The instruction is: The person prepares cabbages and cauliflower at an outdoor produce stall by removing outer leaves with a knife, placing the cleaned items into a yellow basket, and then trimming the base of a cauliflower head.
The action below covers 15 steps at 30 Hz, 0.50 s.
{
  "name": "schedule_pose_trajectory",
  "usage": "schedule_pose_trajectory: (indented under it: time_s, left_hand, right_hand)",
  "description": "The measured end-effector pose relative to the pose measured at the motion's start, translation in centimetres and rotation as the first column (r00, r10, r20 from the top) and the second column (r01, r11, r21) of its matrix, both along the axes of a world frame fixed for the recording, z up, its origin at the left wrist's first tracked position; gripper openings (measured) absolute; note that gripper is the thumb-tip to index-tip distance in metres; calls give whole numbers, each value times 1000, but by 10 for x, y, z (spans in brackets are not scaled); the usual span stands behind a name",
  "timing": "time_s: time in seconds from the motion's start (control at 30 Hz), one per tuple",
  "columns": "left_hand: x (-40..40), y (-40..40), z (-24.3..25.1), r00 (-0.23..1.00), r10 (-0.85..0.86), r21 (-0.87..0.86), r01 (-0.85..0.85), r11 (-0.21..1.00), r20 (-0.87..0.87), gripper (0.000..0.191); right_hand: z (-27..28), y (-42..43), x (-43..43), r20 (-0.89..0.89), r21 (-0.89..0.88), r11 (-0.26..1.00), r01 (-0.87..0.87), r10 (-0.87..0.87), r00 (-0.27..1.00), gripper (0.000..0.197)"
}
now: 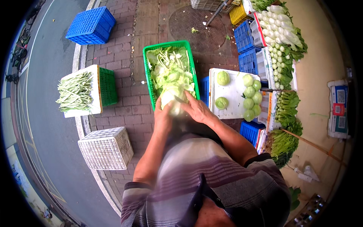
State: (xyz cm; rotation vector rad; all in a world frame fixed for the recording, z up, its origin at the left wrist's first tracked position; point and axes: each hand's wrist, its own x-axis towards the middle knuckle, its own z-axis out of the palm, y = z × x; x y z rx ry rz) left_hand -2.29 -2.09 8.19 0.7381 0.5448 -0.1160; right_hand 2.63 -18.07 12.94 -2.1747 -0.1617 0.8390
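Observation:
A pale green leafy head [171, 98], cabbage or lettuce, is held between both hands over the near end of a green plastic crate [145, 65]. My left hand [163, 116] grips its left side. On the other side, my right hand [197, 109] rests against the head with the index finger stretched forward. A short dark blade [179, 98], which looks like a knife's, lies across the head beside the right fingers; its handle is hidden in that hand. Loose leaves and stalks [170, 61] fill the crate.
Right of the crate, a white foam board [231, 96] carries several round cabbages [249, 92]. Beyond it stand stacked crates of greens and white radishes [278, 27]. At left are long beans [75, 90], a white crate [106, 149] and a blue crate [89, 25] near the kerb.

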Motion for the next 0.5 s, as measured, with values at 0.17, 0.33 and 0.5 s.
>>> schedule_pose_trajectory:
  time_s: [0.17, 0.33, 0.5]
  left_hand:
    - [-3, -2, -8, 1000, -1, 67, 3, 998, -19, 52]
    - [-4, -2, -12, 998, 13, 134, -4, 991, -66, 52]
    - [-4, -5, -12, 995, 10, 177, 8, 984, -104, 54]
  right_hand:
    - [-6, 6, -3, 11, -15, 997, 70, -70, 997, 65]
    - [-38, 1, -7, 164, 103, 990, 94, -110, 980, 57]
    - [-51, -4, -6, 93, 241, 959, 147, -174, 980, 50]
